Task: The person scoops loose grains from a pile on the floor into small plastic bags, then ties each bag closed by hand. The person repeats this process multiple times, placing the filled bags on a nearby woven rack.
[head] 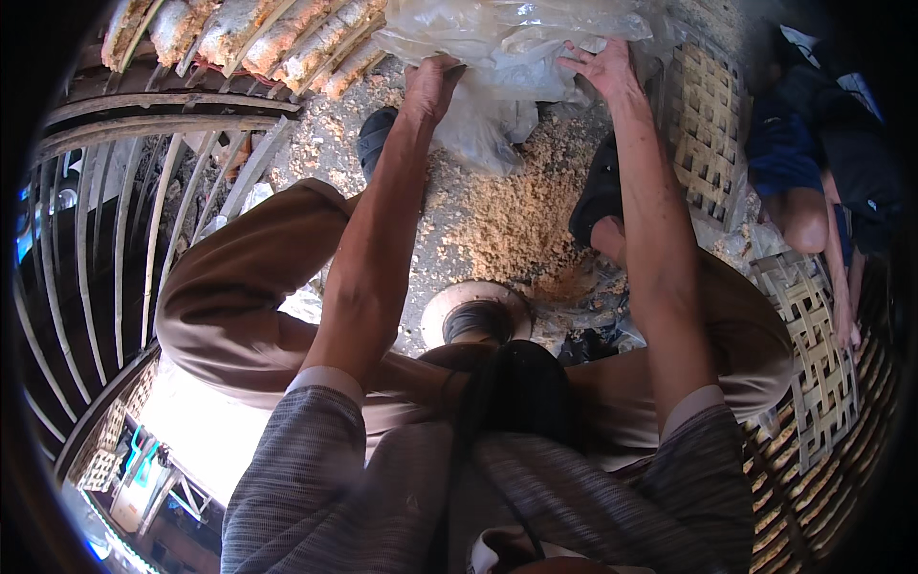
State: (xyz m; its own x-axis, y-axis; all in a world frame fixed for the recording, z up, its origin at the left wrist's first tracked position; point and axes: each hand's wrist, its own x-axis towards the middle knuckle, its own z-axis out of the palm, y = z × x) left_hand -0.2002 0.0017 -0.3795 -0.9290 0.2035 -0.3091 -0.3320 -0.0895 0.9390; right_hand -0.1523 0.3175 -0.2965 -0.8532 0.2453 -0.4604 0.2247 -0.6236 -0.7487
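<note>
A translucent plastic sheet [513, 43], crumpled and partly bunched, spreads across the top of the view. My left hand [432, 86] is closed at its near left edge, with the thumb pointing inward. Further right, my right hand [608, 70] touches the sheet with some fingers spread; whether it pinches the plastic is hard to see. A loose fold of clear plastic [480, 136] hangs down between the hands toward the ground. Pale orange crumbs [502, 208] lie scattered over the grey floor [430, 244] between my feet.
Crumbly white-and-orange slabs [247, 36] rest on slats at upper left, above a slatted bamboo rack [136, 237]. Woven bamboo trays [706, 129] stand at right, near another person's knee [803, 229]. Below the crumbs sits a round wooden base [437, 308].
</note>
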